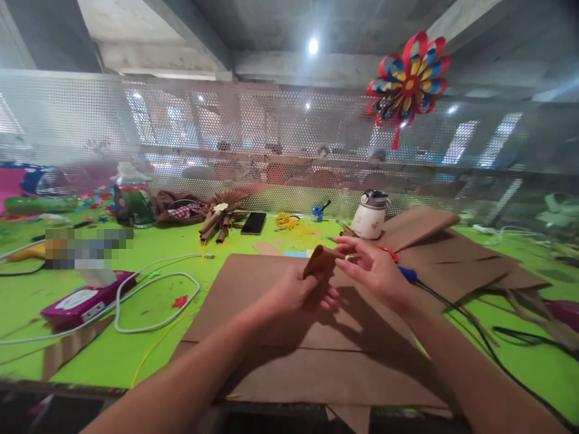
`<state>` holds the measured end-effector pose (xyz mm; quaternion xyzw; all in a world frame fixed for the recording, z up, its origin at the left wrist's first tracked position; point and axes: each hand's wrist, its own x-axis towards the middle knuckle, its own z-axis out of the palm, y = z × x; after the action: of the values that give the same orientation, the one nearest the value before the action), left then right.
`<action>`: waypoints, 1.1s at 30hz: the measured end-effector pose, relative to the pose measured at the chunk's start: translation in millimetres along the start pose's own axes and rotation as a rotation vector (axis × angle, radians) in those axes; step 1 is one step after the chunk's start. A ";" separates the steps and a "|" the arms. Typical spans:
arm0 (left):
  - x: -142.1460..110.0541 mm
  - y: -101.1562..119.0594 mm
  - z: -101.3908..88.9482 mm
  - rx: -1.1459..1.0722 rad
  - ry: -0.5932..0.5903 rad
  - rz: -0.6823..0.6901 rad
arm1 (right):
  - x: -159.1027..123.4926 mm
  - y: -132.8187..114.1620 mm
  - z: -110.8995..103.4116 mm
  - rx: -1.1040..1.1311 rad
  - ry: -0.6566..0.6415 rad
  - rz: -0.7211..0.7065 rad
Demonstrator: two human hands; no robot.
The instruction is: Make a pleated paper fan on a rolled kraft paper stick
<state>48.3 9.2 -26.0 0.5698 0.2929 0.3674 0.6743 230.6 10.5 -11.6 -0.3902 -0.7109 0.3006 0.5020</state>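
Brown paper [318, 264] curling, left hand [301, 292] clamping it; right hand [375, 266] hovering at three o'clock, fingers standing apart. Seemingly rolling; next move needing steady hold.

A forward and downward view over a green table [108, 361] is taken from the person's head, with both forearms [212, 349] caught close at the bottom, the ceiling [280, 24] at the top.

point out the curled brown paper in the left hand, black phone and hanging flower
curled brown paper [317, 269], head view, its middle
black phone [254, 223], head view, its screen
hanging flower [411, 85], head view, its centre
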 end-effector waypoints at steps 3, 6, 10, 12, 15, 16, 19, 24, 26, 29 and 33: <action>-1.6 -3.2 3.3 0.085 -0.091 -0.022 | -0.7 -0.3 -3.4 0.011 -0.147 0.030; -4.4 -3.8 3.3 0.143 -0.137 -0.083 | -1.0 -0.3 -4.7 0.023 -0.203 0.065; -7.2 -2.9 0.6 0.153 -0.224 -0.134 | -0.1 2.2 -4.9 0.052 -0.197 0.090; -8.0 -2.1 -0.4 0.160 -0.249 -0.150 | 0.2 3.3 -4.2 0.054 -0.202 0.091; -8.9 -0.9 -1.2 0.133 -0.271 -0.193 | 0.1 3.4 -2.6 0.066 -0.210 0.111; -9.1 -0.7 -1.4 0.112 -0.280 -0.213 | -0.1 3.2 -2.0 0.072 -0.210 0.122; -9.2 -1.8 -2.2 0.017 -0.267 -0.256 | -0.6 3.7 -0.3 0.081 -0.204 0.155; -8.1 -5.0 -4.3 -0.159 -0.276 -0.278 | -0.8 9.5 2.1 0.155 -0.212 0.209; -7.7 -4.7 -4.9 -0.166 -0.291 -0.286 | -0.7 11.2 2.5 0.167 -0.200 0.224; -7.1 -2.8 -5.5 -0.162 -0.305 -0.315 | -0.8 11.6 2.4 0.157 -0.181 0.231; -6.4 -1.8 -6.5 -0.164 -0.318 -0.350 | -1.5 11.4 3.1 0.157 -0.187 0.264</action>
<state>39.7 7.3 -29.0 0.5042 0.2464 0.1731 0.8094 230.8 15.0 -22.7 -0.4100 -0.6714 0.4536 0.4187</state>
